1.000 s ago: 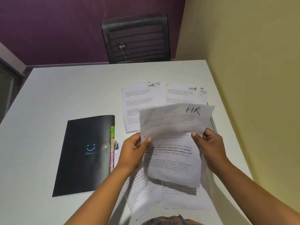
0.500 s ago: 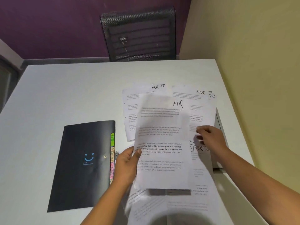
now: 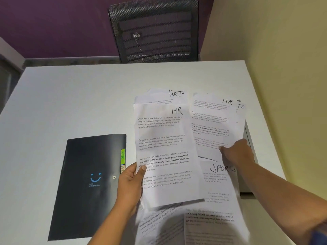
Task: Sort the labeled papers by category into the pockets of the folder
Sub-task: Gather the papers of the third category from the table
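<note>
My left hand [image 3: 131, 184] grips the left edge of a printed sheet marked HR [image 3: 164, 149], held flat over other papers. My right hand [image 3: 237, 154] reaches to a second HR sheet [image 3: 212, 121] on the right pile, fingers curled at its lower edge. A sheet marked SPORTS [image 3: 221, 181] lies under my right wrist. More sheets peek out at the back [image 3: 175, 95] and lie blurred near me [image 3: 194, 225]. The black folder [image 3: 88, 183] lies shut on the left, with coloured tabs [image 3: 122, 157] along its right edge.
The white table [image 3: 79, 103] butts against a yellow wall on the right. A black mesh chair [image 3: 154, 30] stands behind the far edge. A grey flat object [image 3: 249, 137] pokes out from under the right pile.
My right hand let go of the held HR sheet and moved right onto the right pile. My left hand lowered that sheet toward the left pile.
</note>
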A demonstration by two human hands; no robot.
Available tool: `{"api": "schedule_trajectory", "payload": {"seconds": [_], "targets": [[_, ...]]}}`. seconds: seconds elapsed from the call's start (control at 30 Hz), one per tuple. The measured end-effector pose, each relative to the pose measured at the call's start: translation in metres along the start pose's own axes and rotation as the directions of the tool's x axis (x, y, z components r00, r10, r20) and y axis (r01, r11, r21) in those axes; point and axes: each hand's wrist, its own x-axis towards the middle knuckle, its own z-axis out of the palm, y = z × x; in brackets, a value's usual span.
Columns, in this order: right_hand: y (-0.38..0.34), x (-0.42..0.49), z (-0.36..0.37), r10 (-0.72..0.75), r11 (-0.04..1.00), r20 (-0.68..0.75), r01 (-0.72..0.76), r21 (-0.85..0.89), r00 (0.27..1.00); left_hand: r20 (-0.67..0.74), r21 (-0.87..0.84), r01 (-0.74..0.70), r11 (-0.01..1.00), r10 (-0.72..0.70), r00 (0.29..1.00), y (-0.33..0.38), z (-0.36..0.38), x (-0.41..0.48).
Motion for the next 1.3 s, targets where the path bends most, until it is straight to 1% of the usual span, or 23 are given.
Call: {"api": "schedule_trajectory", "payload": {"seconds": [0.1, 0.17, 0.2, 0.27, 0.37, 0.43, 0.47, 0.53, 0.63, 0.67, 0.8, 0.9, 0.93, 1.07, 1.2, 1.27, 1.3], "targets": [[-0.002, 0.004, 0.001, 0.070, 0.997, -0.029, -0.070, 0.016, 0.997, -0.016, -0.014, 0.007, 1.000, -0.007, 1.000, -0.001, 0.002, 0.003], [-0.004, 0.004, 0.000, 0.092, 0.996, -0.069, -0.092, -0.005, 0.993, -0.028, -0.009, 0.002, 1.000, -0.002, 1.000, -0.002, 0.003, 0.004], [-0.006, 0.001, -0.002, 0.093, 0.996, -0.064, -0.094, -0.007, 0.994, -0.031, -0.008, 0.002, 1.000, -0.003, 1.000, -0.003, 0.004, 0.005], [-0.007, 0.002, -0.005, 0.124, 0.992, -0.022, -0.123, 0.036, 0.992, -0.029, -0.011, 0.006, 1.000, -0.006, 1.000, -0.004, 0.005, 0.005], [-0.002, 0.009, -0.007, 0.219, 0.953, 0.039, -0.222, 0.206, 0.975, -0.031, -0.021, 0.008, 1.000, -0.008, 0.999, -0.005, 0.006, 0.005], [-0.001, 0.009, -0.007, 0.210, 0.944, 0.111, -0.231, 0.237, 0.971, -0.025, -0.035, 0.006, 0.999, -0.007, 1.000, -0.004, 0.008, 0.005], [-0.001, 0.008, -0.008, 0.198, 0.949, 0.138, -0.225, 0.222, 0.971, -0.021, -0.041, 0.007, 0.999, -0.008, 1.000, -0.004, 0.008, 0.004], [-0.004, 0.008, -0.010, 0.220, 0.949, 0.131, -0.243, 0.199, 0.967, -0.022, -0.049, 0.011, 0.999, -0.012, 1.000, -0.003, 0.008, 0.005], [-0.009, 0.005, -0.019, 0.230, 0.967, 0.028, -0.232, 0.102, 0.973, -0.032, -0.054, 0.018, 0.998, -0.019, 0.999, -0.004, 0.007, 0.006], [-0.009, 0.004, -0.022, 0.218, 0.974, 0.020, -0.219, 0.060, 0.976, -0.033, -0.053, 0.020, 0.998, -0.021, 0.999, -0.004, 0.006, 0.006], [0.001, -0.003, -0.022, 0.066, 0.998, -0.019, -0.066, 0.007, 0.998, -0.042, -0.049, 0.031, 0.998, -0.033, 0.999, -0.008, 0.004, 0.007], [0.002, -0.007, -0.016, 0.014, 0.995, -0.057, -0.020, -0.103, 0.998, -0.047, -0.036, 0.032, 0.999, -0.033, 0.998, -0.009, 0.005, 0.006], [0.001, -0.007, -0.015, 0.021, 0.994, -0.053, -0.026, -0.104, 0.998, -0.049, -0.028, 0.031, 0.999, -0.032, 0.998, -0.009, 0.005, 0.005], [-0.002, 0.001, -0.010, 0.154, 0.987, 0.057, -0.157, 0.040, 0.986, -0.060, -0.022, 0.026, 0.999, -0.027, 0.998, -0.010, 0.003, 0.004], [-0.007, 0.004, -0.012, 0.258, 0.933, 0.142, -0.285, 0.220, 0.956, -0.063, -0.011, 0.025, 1.000, -0.025, 0.998, -0.011, -0.001, 0.006], [-0.008, 0.002, -0.015, 0.246, 0.927, 0.143, -0.275, 0.253, 0.959, -0.063, -0.009, 0.028, 1.000, -0.028, 0.998, -0.011, -0.003, 0.006], [-0.010, -0.001, -0.018, 0.200, 0.935, 0.107, -0.223, 0.275, 0.974, -0.064, -0.011, 0.029, 1.000, -0.030, 0.998, -0.011, -0.004, 0.005]]}}
